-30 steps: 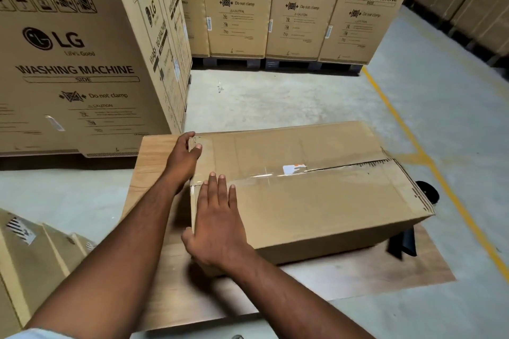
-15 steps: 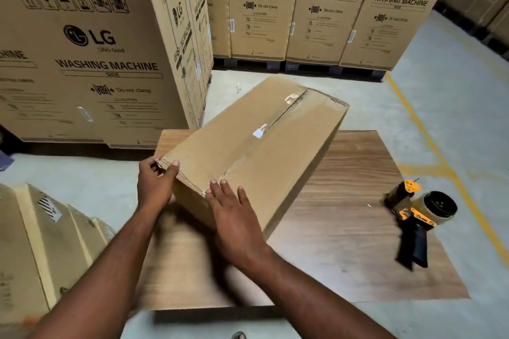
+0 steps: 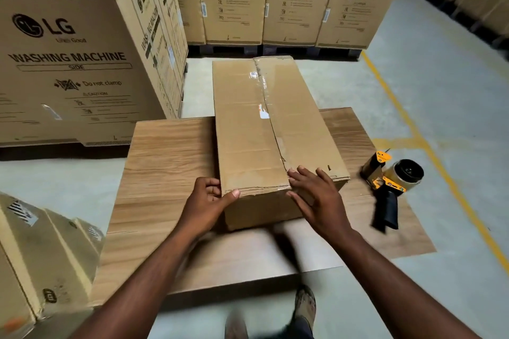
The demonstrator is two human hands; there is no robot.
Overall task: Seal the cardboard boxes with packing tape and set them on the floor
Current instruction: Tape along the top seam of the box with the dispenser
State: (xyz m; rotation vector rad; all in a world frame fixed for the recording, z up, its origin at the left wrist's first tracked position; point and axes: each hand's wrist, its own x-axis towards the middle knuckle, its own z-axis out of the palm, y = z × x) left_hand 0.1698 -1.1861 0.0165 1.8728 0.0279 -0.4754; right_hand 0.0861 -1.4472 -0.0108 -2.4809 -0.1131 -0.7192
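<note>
The cardboard box (image 3: 248, 129) lies closed on the wooden board (image 3: 165, 162), long axis running near to far; its contents cannot be seen. Clear tape (image 3: 265, 96) covers the top seam. The box's far end overhangs the board's far edge. The left hand (image 3: 205, 203) grips the near left corner, thumb on the top edge. The right hand (image 3: 316, 195) rests on the near right top with fingers spread. A tape dispenser (image 3: 391, 184) lies on the board to the right, apart from the box. Washing machine cartons (image 3: 68, 63) stand close on the left. Open floor (image 3: 454, 91) lies right, crossed by a yellow line (image 3: 429, 146).
</note>
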